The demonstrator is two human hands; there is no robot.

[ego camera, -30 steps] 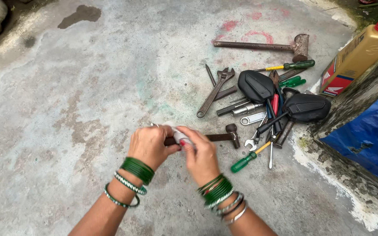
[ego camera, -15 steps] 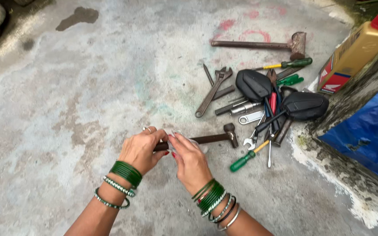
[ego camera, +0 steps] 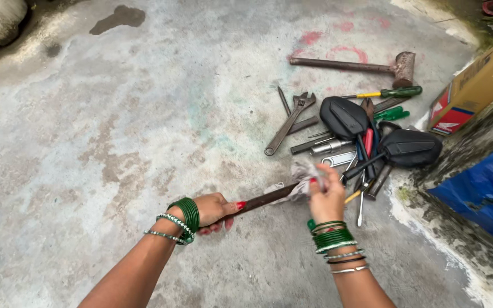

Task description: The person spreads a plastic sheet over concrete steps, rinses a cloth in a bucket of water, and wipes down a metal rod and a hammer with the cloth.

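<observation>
Hands work one small hammer above the concrete floor [ego camera: 115,142]: the left hand [ego camera: 212,210] is closed round the end of the brown hammer handle [ego camera: 263,198], steadying it, while the right hand [ego camera: 327,197] presses a crumpled grey rag [ego camera: 302,173] over the head end, so the rag can rub along it. Half a second earlier both hands pinched the rag together mid-handle; now they are well apart. Loose tools [ego camera: 338,134] lie just beyond.

left hand [ego camera: 212,210] grips hammer handle [ego camera: 261,199] (right hand [ego camera: 327,197] presses rag [ego camera: 303,174]).
</observation>
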